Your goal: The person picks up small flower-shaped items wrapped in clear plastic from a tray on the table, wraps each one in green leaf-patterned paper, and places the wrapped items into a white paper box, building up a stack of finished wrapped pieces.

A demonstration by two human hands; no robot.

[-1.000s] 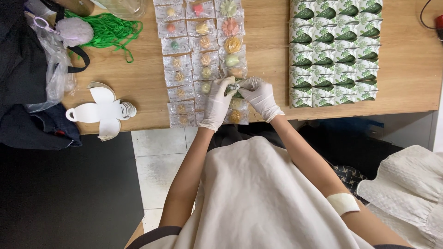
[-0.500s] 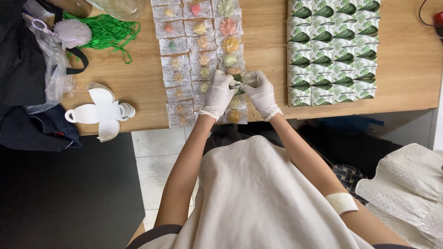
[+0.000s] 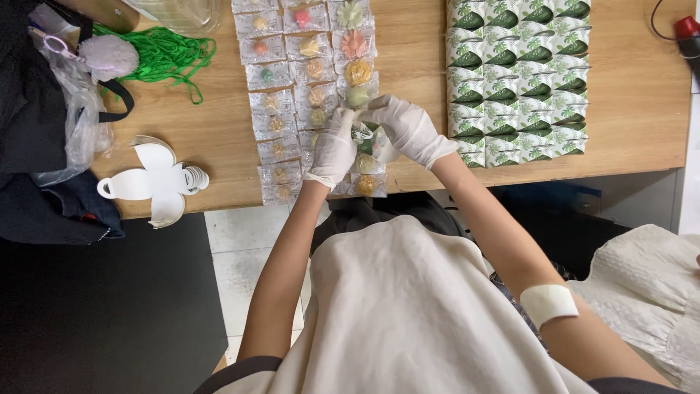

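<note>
Both my hands wear white gloves and meet over the wooden table [image 3: 408,80]. My left hand [image 3: 334,146] and my right hand [image 3: 405,128] together pinch a small green and white patterned packet [image 3: 363,133], which shows only in part between the fingers. Under and around the hands lie rows of clear packets with small coloured flower-shaped pieces [image 3: 306,58] inside. To the right of my right hand lies a block of green and white leaf-patterned packets [image 3: 518,80] in tidy rows.
A stack of white flower-shaped card cut-outs [image 3: 157,182] overhangs the table's near edge at left. Green cord [image 3: 164,55], a pale pompom [image 3: 108,57] and a clear plastic bag [image 3: 69,124] on dark bags sit far left. A red object [image 3: 685,29] is at the top right corner.
Both hands have shifted slightly up the table together, still working the small packet between them. Nothing else has moved.
</note>
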